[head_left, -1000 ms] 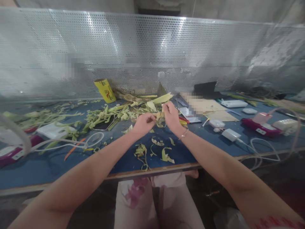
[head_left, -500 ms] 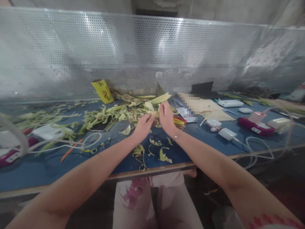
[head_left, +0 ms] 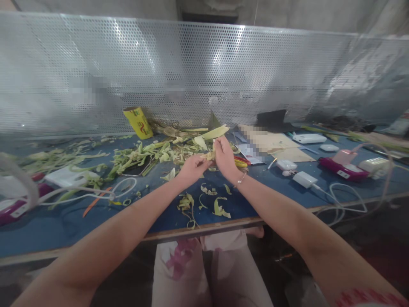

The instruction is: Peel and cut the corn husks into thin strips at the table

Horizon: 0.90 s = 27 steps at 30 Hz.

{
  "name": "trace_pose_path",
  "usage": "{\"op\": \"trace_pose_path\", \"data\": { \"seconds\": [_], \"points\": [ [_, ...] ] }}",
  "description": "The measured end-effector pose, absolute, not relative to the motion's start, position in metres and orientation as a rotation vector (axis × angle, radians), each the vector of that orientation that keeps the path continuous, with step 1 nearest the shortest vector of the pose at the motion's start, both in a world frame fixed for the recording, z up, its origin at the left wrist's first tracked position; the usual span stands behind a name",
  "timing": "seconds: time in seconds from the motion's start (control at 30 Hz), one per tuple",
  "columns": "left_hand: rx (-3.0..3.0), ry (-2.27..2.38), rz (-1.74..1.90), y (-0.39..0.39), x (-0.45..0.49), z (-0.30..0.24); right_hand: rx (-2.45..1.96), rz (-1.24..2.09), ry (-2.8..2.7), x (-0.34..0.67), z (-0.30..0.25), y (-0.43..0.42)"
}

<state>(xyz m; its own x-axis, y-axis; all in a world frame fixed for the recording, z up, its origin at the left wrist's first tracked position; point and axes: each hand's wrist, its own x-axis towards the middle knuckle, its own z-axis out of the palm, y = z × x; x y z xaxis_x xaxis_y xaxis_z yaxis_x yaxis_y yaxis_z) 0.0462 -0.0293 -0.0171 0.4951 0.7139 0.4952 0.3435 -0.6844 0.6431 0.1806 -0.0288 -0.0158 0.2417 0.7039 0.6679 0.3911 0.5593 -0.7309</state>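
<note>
My left hand [head_left: 194, 166] and my right hand [head_left: 224, 156] are close together above the middle of the blue table. Between their fingertips is a small pale yellow-green piece of plant [head_left: 209, 156], which both hands pinch. Its exact kind is too small to make out. Just beyond the hands lie a broad pale leaf [head_left: 217, 132] and a heap of green stems and leaves [head_left: 159, 152]. Nearer to me, curled leaf scraps [head_left: 221, 208] are scattered on the table. Red and yellow handles [head_left: 242, 161] show beside my right hand.
A yellow tube [head_left: 138, 123] leans near the perforated metal panel [head_left: 204, 76]. White chargers [head_left: 304, 179], cables and a purple power strip [head_left: 343, 169] lie to the right. Brown card sheets [head_left: 287, 147] are behind them. On the left are an orange strip [head_left: 96, 201] and a white box [head_left: 72, 175].
My left hand has shifted slightly left and down, its fingers now flatter, and more of the pale plant piece shows between the hands. The right hand has barely moved.
</note>
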Motion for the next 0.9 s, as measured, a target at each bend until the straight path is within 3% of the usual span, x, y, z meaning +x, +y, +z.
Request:
{"op": "trace_pose_path", "data": {
  "seconds": [0.43,0.9],
  "points": [
    [1.712,0.759,1.109,-0.027,0.052,-0.026,-1.038,0.275,-1.370,0.179,-0.016,-0.029],
    [1.829,1.266,1.548,-0.037,0.057,-0.021,-0.992,0.219,-1.393,0.160,-0.022,-0.039]
  ]
}}
